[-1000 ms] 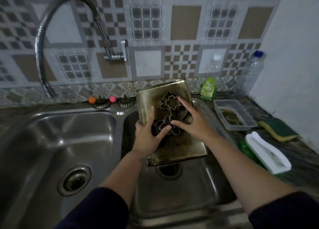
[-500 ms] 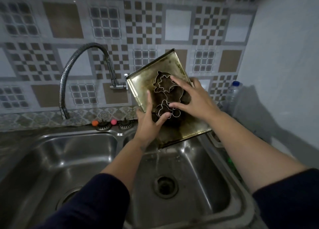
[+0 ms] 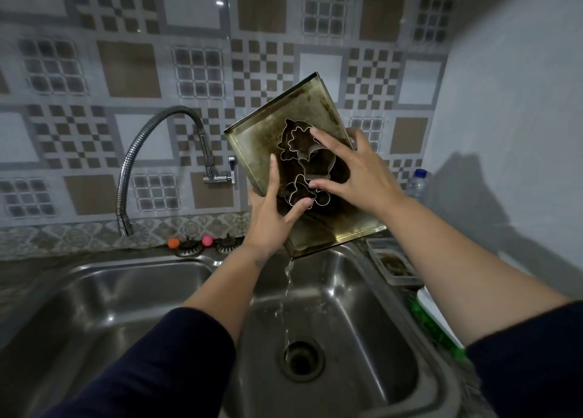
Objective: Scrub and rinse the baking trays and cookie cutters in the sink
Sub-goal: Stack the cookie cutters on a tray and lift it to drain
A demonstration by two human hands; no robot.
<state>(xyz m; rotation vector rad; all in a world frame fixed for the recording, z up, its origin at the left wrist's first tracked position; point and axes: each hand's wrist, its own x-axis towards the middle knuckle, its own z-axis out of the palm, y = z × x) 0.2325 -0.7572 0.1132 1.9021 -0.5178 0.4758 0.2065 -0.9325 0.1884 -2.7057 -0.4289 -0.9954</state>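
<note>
Brass-coloured and blotched dark with baked-on residue, the baking tray (image 3: 262, 140) is tipped steeply above the right basin of the sink (image 3: 394, 338), its low corner pointing down so the water (image 3: 287, 279) inside runs off in a thin stream toward the drain (image 3: 301, 359). I hold it that way to empty it without losing what lies in it: the cookie cutters (image 3: 299, 165), thin metal outlines, would slide off the slope, so both my hands pin them flat. My left hand (image 3: 271, 219) grips the tray's near-left edge, thumb up along the face and another of its fingers (image 3: 296, 208) pressed across the lowest cutter. My right hand (image 3: 356, 171) spreads over the cutters with straightened fingers pressing on them, while its thumb seems to hook behind the tray's right edge; that part I cannot see clearly. Left of the tray, the tap (image 3: 164, 146) arches from the wall, and no water seems to fall from it. Right of the tray, on the worktop, a clear plastic tub (image 3: 394, 264) holds something brownish I cannot identify.
</note>
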